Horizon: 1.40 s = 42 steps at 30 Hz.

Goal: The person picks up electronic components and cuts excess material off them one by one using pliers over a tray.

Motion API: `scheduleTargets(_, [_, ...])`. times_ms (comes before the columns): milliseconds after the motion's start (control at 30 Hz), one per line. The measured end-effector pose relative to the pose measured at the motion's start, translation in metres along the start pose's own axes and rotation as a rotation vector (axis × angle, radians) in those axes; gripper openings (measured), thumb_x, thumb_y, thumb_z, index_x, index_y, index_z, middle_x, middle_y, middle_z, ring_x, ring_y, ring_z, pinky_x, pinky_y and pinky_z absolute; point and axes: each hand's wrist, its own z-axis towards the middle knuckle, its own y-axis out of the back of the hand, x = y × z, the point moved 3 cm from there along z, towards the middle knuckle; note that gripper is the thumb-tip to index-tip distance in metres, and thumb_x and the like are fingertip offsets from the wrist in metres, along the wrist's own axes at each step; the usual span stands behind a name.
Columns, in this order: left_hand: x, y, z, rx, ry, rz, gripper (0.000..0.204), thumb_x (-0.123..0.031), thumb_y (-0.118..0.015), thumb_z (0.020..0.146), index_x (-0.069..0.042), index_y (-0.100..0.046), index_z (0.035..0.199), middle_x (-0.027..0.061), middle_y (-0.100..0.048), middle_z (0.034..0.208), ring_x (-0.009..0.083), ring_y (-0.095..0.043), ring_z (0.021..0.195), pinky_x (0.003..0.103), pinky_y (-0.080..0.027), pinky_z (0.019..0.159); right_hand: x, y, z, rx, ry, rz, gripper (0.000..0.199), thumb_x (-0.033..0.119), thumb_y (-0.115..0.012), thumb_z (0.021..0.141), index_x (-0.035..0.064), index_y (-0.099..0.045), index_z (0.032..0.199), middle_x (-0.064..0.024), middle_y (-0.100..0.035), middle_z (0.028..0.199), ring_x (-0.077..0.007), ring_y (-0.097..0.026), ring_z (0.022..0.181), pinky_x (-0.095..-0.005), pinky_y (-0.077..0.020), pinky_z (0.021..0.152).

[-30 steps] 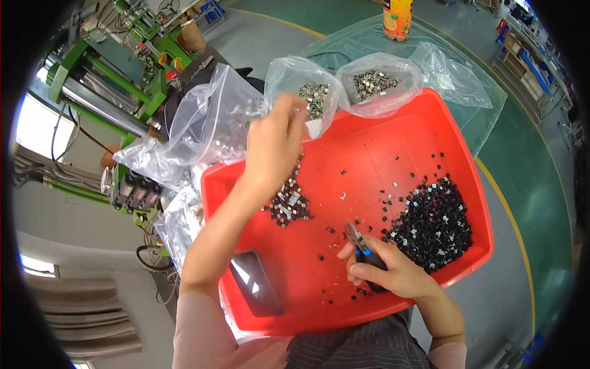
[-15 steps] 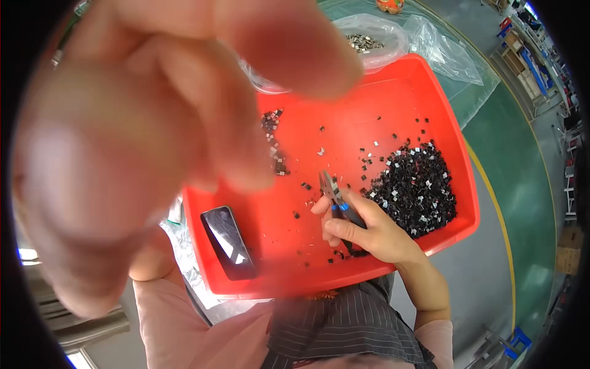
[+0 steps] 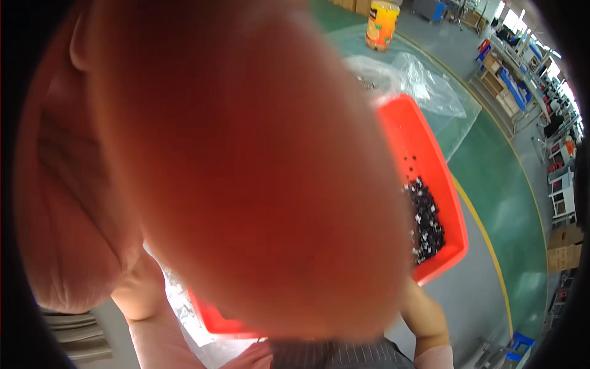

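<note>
The left hand point(image 3: 246, 172) fills most of the view, so near the lens that its foremost finger is a smooth, reddish blur; creases show on the skin at the far left. Whether its fingers are spread, closed or holding anything, I cannot tell. The right hand is hidden behind it; only the right forearm point(image 3: 425, 313) shows, so its grip cannot be told either.

The tray point(image 3: 453, 215) is bright red with a raised, rounded rim. Its right side and a bit of its lower left edge show; the left hand hides the rest. Inside, against the right part, lies a heap of pieces point(image 3: 428, 221): tiny, mostly black and glossy, mixed with white or silvery bits. A few black ones lie loose just above the heap.

Beyond the tray's far edge sit a partly hidden clear bag point(image 3: 382, 74) and a crumpled clear sheet point(image 3: 430, 83), with an orange and yellow bottle point(image 3: 382, 26) standing upright behind them.
</note>
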Motion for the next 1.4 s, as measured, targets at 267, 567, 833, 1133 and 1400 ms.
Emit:
scheduleTargets(267, [0.183,-0.250,0.012,0.080,0.204,0.081,0.041,-0.019,-0.032,0.101,0.006,-0.032,0.134,0.0144,-0.059,0.088,0.0160,-0.041,0.047,0.026,-0.040,0.039,0.013,0.007,0.001,-0.041,0.043,-0.079,0.027,0.015,-0.056,0.093,0.0009,-0.049,0.115,-0.0050,-0.057,0.087,-0.0124,-0.058,0.081,-0.0278,-0.0502,0.075])
scheduleTargets(567, [0.268,-0.168,-0.052,0.812,-0.086,1.570,0.008,-0.002,-0.055,0.086,-0.002,-0.057,0.094,0.0105,-0.063,0.092,0.0220,-0.064,0.073,0.032,-0.051,0.060,0.006,0.012,-0.001,-0.088,0.014,-0.076,0.026,0.016,-0.055,0.094,0.0022,-0.049,0.115,-0.0053,-0.057,0.087,-0.0120,-0.057,0.078,-0.0269,-0.0478,0.071])
scheduleTargets(833, [0.319,-0.096,-0.093,0.829,0.443,1.747,0.009,-0.008,-0.061,0.081,-0.006,-0.053,0.085,0.0097,-0.055,0.088,0.0322,-0.059,0.075,0.042,-0.048,0.060,0.008,0.008,0.004,-0.046,0.021,-0.105,0.025,0.013,-0.054,0.094,-0.0001,-0.049,0.114,-0.0047,-0.055,0.086,-0.0122,-0.057,0.080,-0.0274,-0.0481,0.073])
scheduleTargets(1133, [0.296,-0.197,-0.066,0.365,0.825,0.693,0.010,0.001,-0.054,0.089,-0.003,-0.054,0.098,0.0057,-0.064,0.085,0.0094,-0.059,0.066,0.020,-0.044,0.054,0.007,0.006,0.009,-0.164,0.109,-0.465,0.033,0.018,-0.062,0.088,0.0024,-0.052,0.115,-0.0073,-0.056,0.081,-0.0182,-0.056,0.073,-0.0297,-0.0445,0.070])
scheduleTargets(1400, [0.337,-0.188,-0.081,0.126,1.016,0.228,0.011,-0.013,-0.051,0.095,-0.008,-0.052,0.104,0.0163,-0.065,0.103,0.0228,-0.066,0.091,0.027,-0.051,0.069,0.015,0.011,0.011,-0.311,0.061,-0.594,0.035,0.016,-0.062,0.087,-0.0010,-0.049,0.115,-0.0180,-0.058,0.086,-0.0342,-0.062,0.079,-0.0381,-0.0479,0.070])
